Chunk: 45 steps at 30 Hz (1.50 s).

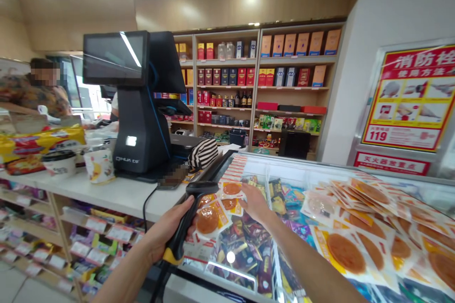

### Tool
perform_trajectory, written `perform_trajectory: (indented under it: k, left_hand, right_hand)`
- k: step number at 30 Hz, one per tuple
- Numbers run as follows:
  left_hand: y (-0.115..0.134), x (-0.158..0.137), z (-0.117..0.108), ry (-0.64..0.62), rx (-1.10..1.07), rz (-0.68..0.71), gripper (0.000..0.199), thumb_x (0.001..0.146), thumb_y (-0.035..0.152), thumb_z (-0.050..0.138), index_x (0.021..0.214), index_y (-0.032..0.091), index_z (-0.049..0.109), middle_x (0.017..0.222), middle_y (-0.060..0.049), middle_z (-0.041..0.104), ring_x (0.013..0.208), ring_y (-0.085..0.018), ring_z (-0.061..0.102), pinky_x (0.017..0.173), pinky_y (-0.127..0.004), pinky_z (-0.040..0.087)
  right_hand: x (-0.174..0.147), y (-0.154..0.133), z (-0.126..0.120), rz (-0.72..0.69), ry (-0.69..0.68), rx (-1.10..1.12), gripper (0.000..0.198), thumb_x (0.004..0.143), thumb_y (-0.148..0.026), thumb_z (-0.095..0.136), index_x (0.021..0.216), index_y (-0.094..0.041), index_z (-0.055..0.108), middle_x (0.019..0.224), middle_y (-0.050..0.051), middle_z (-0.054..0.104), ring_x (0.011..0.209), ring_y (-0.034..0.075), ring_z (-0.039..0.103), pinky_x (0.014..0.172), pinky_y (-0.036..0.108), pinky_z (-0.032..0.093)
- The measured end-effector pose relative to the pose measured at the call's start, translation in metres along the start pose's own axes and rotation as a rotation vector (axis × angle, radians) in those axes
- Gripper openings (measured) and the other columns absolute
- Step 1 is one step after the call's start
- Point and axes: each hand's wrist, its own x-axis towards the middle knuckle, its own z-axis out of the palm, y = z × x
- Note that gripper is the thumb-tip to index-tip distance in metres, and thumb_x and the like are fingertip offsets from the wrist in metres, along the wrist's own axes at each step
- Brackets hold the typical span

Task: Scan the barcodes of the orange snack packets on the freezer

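Scanner (185,222), smooth black plastic, in left hand (172,227), fingers wrapped round handle. Right hand (256,204), just beside, pinches flat glossy packets (232,189), round orange contents. Loose pile (344,252) right of it.

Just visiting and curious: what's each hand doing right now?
Left hand: closed around a black scanner.
Right hand: at the edge of a food packet; whether gripping cannot be told.

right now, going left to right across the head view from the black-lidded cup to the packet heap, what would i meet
black-lidded cup, yellow-printed container, black handheld scanner, right hand, heap of flat packets
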Motion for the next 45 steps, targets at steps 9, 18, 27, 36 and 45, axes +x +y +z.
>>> perform_trajectory:
  k: [9,18,27,36,45]
  left_hand:
    - [0.0,0.004,-0.006,0.037,-0.018,0.023,0.034,0.064,0.048,0.051,0.067,0.014,0.05,0.052,0.003,0.048,0.037,-0.005,0.04,0.034,-0.016,0.033]
    - [0.0,0.003,0.045,-0.197,0.035,0.039,0.036,0.067,0.05,0.046,0.067,0.014,0.048,0.052,0.003,0.047,0.037,-0.005,0.038,0.035,-0.017,0.03]
    - [0.009,0.004,0.099,-0.378,0.089,0.032,0.036,0.068,0.051,0.045,0.074,0.015,0.047,0.054,0.002,0.049,0.039,-0.006,0.043,0.037,-0.018,0.032]
    - [0.006,0.001,0.112,-0.543,0.13,0.072,0.031,0.071,0.045,0.044,0.066,0.015,0.044,0.055,0.001,0.048,0.04,-0.005,0.043,0.037,-0.016,0.03]
    - [0.006,0.009,0.081,-0.306,0.137,0.072,0.034,0.068,0.049,0.045,0.07,0.015,0.046,0.053,0.003,0.047,0.039,-0.005,0.041,0.037,-0.018,0.031]
  right_hand:
    - [-0.002,0.01,-0.004,0.088,-0.011,0.04,0.031,0.079,-0.023,0.029,0.081,-0.02,0.06,0.087,0.003,0.063,0.083,0.014,0.055,0.072,0.024,0.038]
    - [-0.028,0.076,-0.048,0.532,0.4,0.488,0.03,0.076,-0.035,0.03,0.086,-0.017,0.052,0.07,0.005,0.063,0.064,0.016,0.059,0.057,0.024,0.042]
    - [-0.064,0.104,-0.069,0.594,0.444,0.731,0.027,0.07,-0.037,0.037,0.083,-0.018,0.049,0.066,0.004,0.063,0.058,0.017,0.06,0.056,0.028,0.046]
    - [-0.071,0.111,-0.076,0.601,0.428,0.484,0.031,0.073,-0.035,0.031,0.085,-0.016,0.053,0.062,0.004,0.063,0.059,0.017,0.059,0.055,0.025,0.042]
    - [-0.064,0.122,-0.103,0.606,0.519,-0.14,0.038,0.076,-0.026,0.028,0.1,-0.016,0.056,0.088,0.009,0.064,0.076,0.021,0.057,0.068,0.031,0.039]
